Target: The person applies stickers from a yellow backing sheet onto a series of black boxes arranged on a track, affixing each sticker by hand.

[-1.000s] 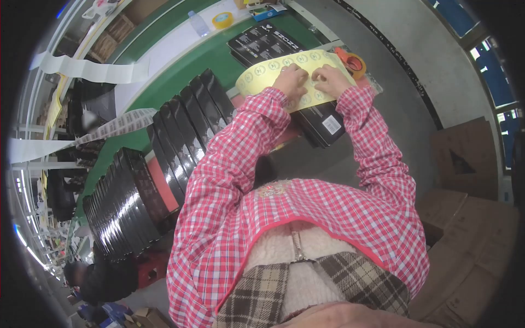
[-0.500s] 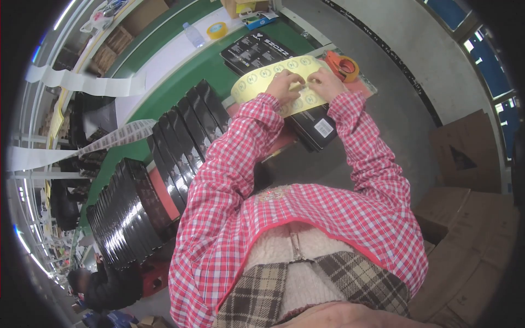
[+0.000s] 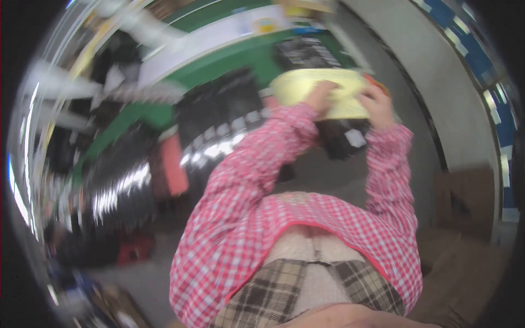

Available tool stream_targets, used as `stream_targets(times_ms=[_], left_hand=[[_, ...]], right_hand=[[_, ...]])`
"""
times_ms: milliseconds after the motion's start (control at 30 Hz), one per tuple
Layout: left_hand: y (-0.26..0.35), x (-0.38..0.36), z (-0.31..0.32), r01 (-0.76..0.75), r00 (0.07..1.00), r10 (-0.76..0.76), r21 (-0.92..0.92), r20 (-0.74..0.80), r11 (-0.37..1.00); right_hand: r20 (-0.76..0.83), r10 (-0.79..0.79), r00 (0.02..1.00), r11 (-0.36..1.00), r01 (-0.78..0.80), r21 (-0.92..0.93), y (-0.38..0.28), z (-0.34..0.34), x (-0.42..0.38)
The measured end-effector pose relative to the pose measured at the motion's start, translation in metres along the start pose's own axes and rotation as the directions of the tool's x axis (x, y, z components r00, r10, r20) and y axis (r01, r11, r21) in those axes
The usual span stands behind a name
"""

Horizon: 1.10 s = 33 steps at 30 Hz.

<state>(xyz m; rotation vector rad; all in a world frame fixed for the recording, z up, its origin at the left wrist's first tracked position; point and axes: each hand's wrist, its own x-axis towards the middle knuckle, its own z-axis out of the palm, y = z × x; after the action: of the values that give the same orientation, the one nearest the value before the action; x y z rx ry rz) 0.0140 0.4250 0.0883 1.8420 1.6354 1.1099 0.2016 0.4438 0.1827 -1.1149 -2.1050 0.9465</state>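
Note:
Before me a pale yellow sheet of round stickers (image 3: 295, 87) lies over a black box (image 3: 344, 143); motion blur smears its print. My left hand (image 3: 321, 97) is closed on the middle of the sheet, fingers bent. At the sheet's right end is my right hand (image 3: 377, 105), its fingers curled together; whatever they pinch is too small and blurred to make out. Another dark printed box (image 3: 307, 53) shows behind the sheet.
Rows of shiny black boxes (image 3: 219, 120) stand on the green bench at left. An orange tape dispenser (image 3: 378, 85) sits just beyond my right hand. A yellow tape roll (image 3: 266, 25) lies farther back. Cardboard (image 3: 465, 202) stands at right; a blurred person is at lower left.
The view has swung and blurred, so the bench appears shifted right. My hands have drawn apart over the sticker sheet, the right one now nearer its right end.

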Motion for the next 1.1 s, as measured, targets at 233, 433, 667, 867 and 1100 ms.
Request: stream_targets(times_ms=[233,433,667,867,1100], left_hand=[[-0.025,-0.165,-0.151,0.094,0.717,0.254,0.45,-0.649,0.888],[-0.054,-0.387,-0.292,0.831,0.341,-0.067,0.266,-0.938,0.489],[-0.108,-0.538,-0.328,0.892,0.217,-0.44,0.36,-0.871,-0.273],[-0.136,-0.537,-0.327,0.9,0.271,-0.461,0.392,-0.845,-0.19],[-0.13,-0.525,-0.309,0.939,0.304,-0.509,0.344,-0.805,0.017]], right_hand=[[0.338,-0.296,0.894,0.935,0.199,0.293,-0.102,0.122,-0.007],[0.573,-0.375,0.729,0.909,0.168,0.38,-0.205,0.235,-0.063],[0.752,-0.402,0.522,0.913,0.171,0.369,-0.284,0.373,-0.123],[0.776,-0.339,0.532,0.94,0.219,0.261,-0.302,0.449,-0.141],[0.784,-0.151,0.602,0.988,0.125,0.094,-0.286,0.481,-0.134]])
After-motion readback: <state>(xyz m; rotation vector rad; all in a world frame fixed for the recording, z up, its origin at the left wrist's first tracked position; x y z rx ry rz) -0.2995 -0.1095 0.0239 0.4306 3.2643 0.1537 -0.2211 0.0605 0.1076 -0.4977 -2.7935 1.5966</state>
